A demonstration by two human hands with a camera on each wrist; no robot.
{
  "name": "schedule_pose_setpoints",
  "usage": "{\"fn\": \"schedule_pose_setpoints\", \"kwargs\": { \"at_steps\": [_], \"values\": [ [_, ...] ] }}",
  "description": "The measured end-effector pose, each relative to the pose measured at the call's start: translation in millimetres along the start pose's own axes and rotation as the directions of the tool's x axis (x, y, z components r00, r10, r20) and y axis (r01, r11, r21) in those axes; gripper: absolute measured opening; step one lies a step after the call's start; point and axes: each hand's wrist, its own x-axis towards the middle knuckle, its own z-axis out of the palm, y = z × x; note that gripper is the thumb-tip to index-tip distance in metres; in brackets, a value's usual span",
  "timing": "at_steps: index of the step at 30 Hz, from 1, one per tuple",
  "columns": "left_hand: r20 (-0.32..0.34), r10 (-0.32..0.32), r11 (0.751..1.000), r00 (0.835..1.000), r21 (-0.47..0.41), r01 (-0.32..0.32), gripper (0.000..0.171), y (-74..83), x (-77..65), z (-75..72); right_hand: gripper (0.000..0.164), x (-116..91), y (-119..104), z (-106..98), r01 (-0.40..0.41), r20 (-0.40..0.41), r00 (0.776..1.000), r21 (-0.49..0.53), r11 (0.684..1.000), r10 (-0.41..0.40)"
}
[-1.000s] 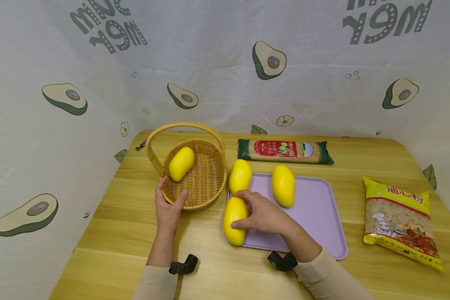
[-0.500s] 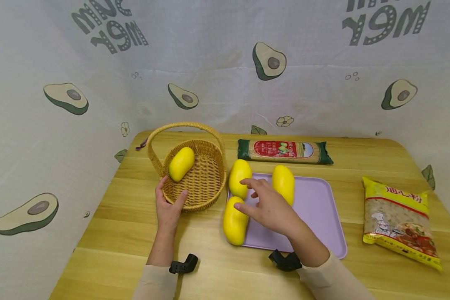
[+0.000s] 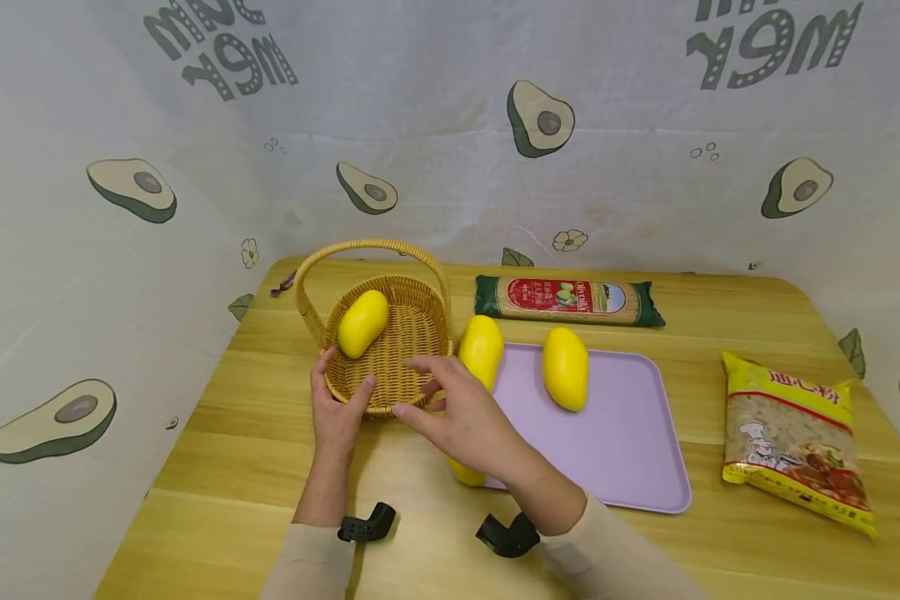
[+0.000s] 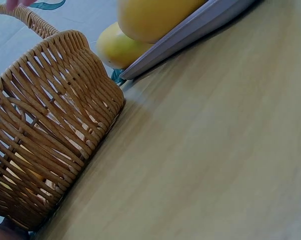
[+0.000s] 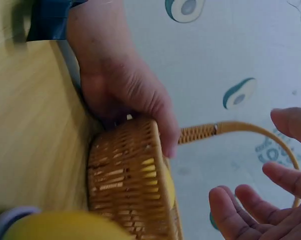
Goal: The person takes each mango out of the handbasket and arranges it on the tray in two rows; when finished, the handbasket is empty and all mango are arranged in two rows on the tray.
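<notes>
My left hand (image 3: 335,421) grips the near left side of a round wicker basket (image 3: 401,367), its thumb over the rim, as the right wrist view shows. One yellow mango (image 3: 363,323) lies in the basket's left part. My right hand (image 3: 468,425) hovers at the basket's right front edge, fingers spread and holding nothing. Beneath it, the front mango (image 3: 465,473) is mostly covered. Another mango (image 3: 482,348) sits at the back left of the lilac tray (image 3: 630,442), and one more mango (image 3: 566,371) lies farther right on it.
Behind the tray lies a pack of spaghetti (image 3: 570,301). A yellow bag of pasta (image 3: 798,442) rests at the right. The basket's tall handle (image 3: 371,245) arches over it. A curtain printed with avocados (image 3: 540,121) encloses the table (image 3: 232,467).
My right hand has let go of the front mango, lifted, and moved left to the basket's edge without it. The left hand and basket have stayed in place.
</notes>
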Motion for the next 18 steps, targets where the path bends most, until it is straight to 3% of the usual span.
{"fn": "schedule_pose_setpoints", "kwargs": {
  "at_steps": [9,13,18],
  "values": [
    [-0.011,0.006,0.999,1.0,0.035,-0.005,0.076,0.0,2.1,0.1,0.064,64,-19,16,-0.013,-0.079,0.997,0.024,1.0,0.015],
    [-0.014,0.008,0.999,1.0,0.048,-0.007,0.075,-0.3,1.2,-1.4,0.069,95,-17,24,-0.055,-0.106,0.993,0.014,0.998,0.056],
    [-0.023,0.014,0.998,1.0,0.059,-0.013,0.074,0.8,1.9,-1.5,0.071,128,-7,37,-0.101,-0.188,0.975,0.083,0.991,0.115]
  ]
}}
